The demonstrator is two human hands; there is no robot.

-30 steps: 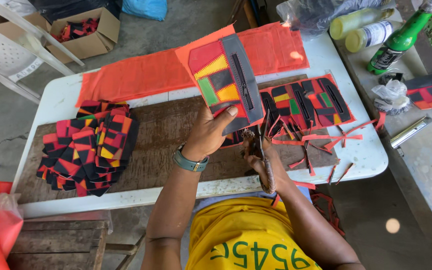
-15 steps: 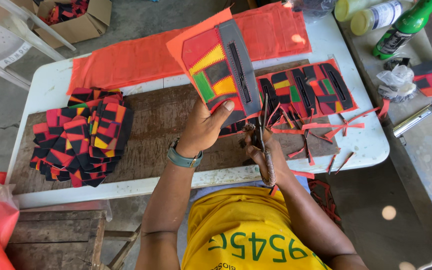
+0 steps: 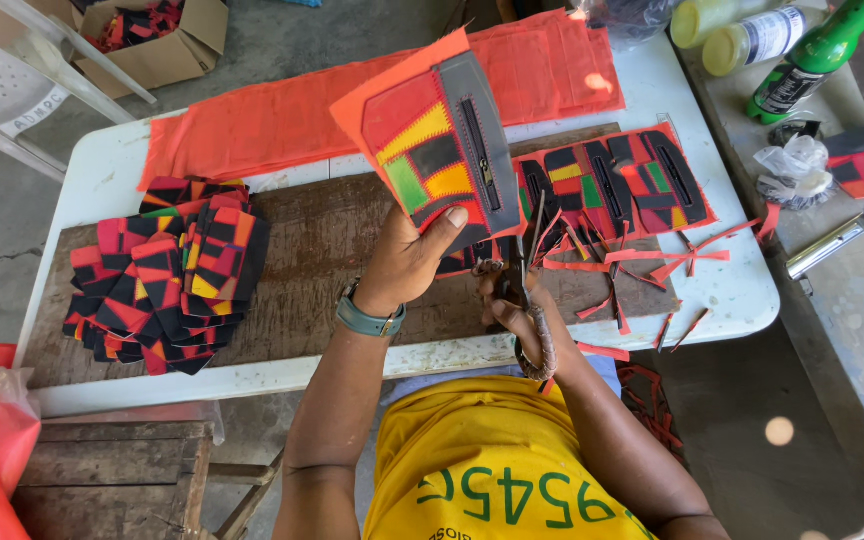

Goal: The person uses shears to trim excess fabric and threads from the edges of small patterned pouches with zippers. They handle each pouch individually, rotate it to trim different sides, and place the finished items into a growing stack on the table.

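Note:
My left hand (image 3: 407,262) grips a patchwork fabric panel (image 3: 432,150) of red, yellow, green and black with a grey zipper strip and an orange backing, raised above the table. My right hand (image 3: 520,315) is closed on a pair of scissors (image 3: 524,262), blades pointing up at the panel's lower right edge. Just behind the scissors lie two more zippered patchwork panels (image 3: 617,185) on the wooden board (image 3: 312,260). Thin orange trimmings (image 3: 652,262) are scattered to the right of my hands.
A stack of several patchwork pieces (image 3: 167,270) sits at the board's left end. Orange cloth (image 3: 282,125) covers the back of the white table (image 3: 742,290). Bottles (image 3: 752,40) stand at the far right, a cardboard box (image 3: 157,40) and white chair (image 3: 12,80) at the far left.
The raised panel has shifted slightly, and the scissors have come up closer to its lower right edge. The view has moved a little nearer.

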